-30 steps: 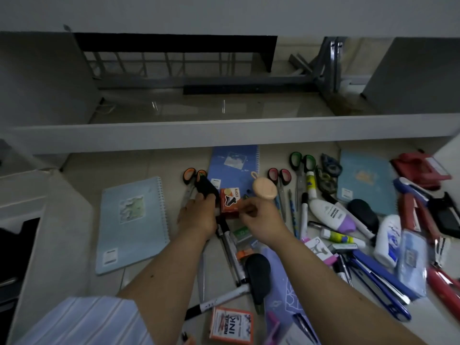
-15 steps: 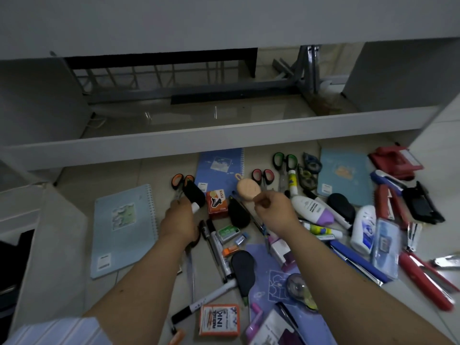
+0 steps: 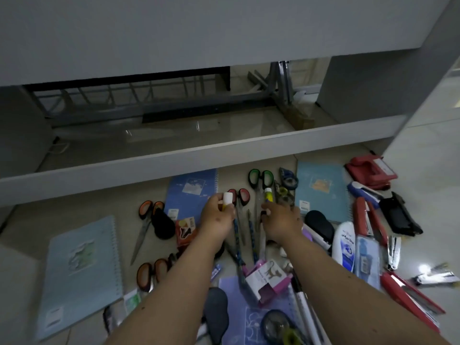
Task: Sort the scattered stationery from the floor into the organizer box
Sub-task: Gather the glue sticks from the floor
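The left hand is pinching a small white-capped glue stick; the right hand is closing its fingers on a black-tipped pen. A white bottle is showing "Marina".

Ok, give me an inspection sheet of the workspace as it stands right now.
Surface: pale tiled floor, glossy.
Job's things: scissors with green handles, orange-handled scissors, three spiral notebooks, one at left, red stapler, white bottle; organizer box not identifiable.
Clutter: pens, tape and small packets packed between the arms.
Hands: left hand pinches a small white-capped tube; right hand reaches down among the pens, its fingers hidden.
Cables: a pale cord at far left.
Surroundings: grey desk panels, metal frame behind.
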Action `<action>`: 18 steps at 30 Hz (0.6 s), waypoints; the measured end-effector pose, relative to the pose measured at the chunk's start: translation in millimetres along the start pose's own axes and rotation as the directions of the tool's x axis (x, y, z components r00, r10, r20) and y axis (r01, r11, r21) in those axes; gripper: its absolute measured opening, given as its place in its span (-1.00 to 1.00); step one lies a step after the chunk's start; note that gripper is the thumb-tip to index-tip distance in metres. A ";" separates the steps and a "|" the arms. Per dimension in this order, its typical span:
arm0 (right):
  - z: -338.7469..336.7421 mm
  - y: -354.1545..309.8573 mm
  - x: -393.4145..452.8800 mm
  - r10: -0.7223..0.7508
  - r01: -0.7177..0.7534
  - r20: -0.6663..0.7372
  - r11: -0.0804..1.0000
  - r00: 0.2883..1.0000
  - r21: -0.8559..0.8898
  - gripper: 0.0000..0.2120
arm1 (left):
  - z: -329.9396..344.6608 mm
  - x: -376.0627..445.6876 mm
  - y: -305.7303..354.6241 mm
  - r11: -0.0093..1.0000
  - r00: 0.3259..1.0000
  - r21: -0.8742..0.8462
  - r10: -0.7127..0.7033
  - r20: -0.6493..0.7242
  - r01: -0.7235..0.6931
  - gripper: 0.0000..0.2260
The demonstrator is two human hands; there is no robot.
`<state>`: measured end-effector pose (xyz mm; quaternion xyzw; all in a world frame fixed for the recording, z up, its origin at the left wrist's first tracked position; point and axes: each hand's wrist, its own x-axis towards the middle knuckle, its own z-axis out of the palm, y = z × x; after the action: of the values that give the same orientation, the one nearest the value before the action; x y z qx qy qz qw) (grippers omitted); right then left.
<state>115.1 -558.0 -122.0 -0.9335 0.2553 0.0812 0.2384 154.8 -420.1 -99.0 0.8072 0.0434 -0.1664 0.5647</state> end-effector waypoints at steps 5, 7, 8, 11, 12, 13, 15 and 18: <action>10.6 3.1 24.4 0.072 -0.069 0.042 0.996 0.997 -0.063 -0.69 | 27.1 17.4 -10.7 0.998 0.998 0.060 0.012 0.058 -0.016 -0.60; 16.6 4.2 29.1 0.091 -0.093 -0.016 0.991 0.996 -0.095 -0.72 | 33.5 18.2 -13.4 0.999 0.997 0.040 0.023 0.079 -0.027 -0.61; 19.4 5.8 31.4 0.103 -0.107 -0.045 0.989 0.994 -0.101 -0.72 | 37.0 19.2 -14.9 0.999 0.996 0.039 0.027 0.091 -0.030 -0.63; 21.5 8.1 34.4 0.109 -0.117 -0.107 0.990 0.988 -0.081 -0.74 | 43.8 21.3 -18.5 0.996 0.994 0.073 0.044 0.103 -0.052 -0.69; 20.8 8.2 34.7 0.109 -0.117 -0.124 0.992 0.986 -0.055 -0.76 | 45.3 21.1 -18.9 0.996 0.994 0.075 0.047 0.099 -0.055 -0.70; 20.0 9.0 34.2 0.115 -0.118 -0.144 0.993 0.983 -0.014 -0.78 | 47.4 21.2 -20.2 0.996 0.995 0.070 0.048 0.092 -0.055 -0.70; 16.7 12.6 30.4 0.118 -0.104 -0.186 0.991 0.975 0.082 -0.80 | 51.6 18.7 -20.1 0.997 0.996 0.060 0.042 0.084 -0.047 -0.70; 10.3 21.9 21.8 0.069 -0.021 -0.209 0.974 0.975 0.225 -0.84 | 57.8 10.4 -15.0 0.995 0.994 0.077 0.063 0.089 -0.070 -0.67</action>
<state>122.1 -579.1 -145.8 -0.8983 0.3084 -0.0438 0.3097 148.1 -469.5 -133.5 0.8221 -0.0146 -0.1841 0.5385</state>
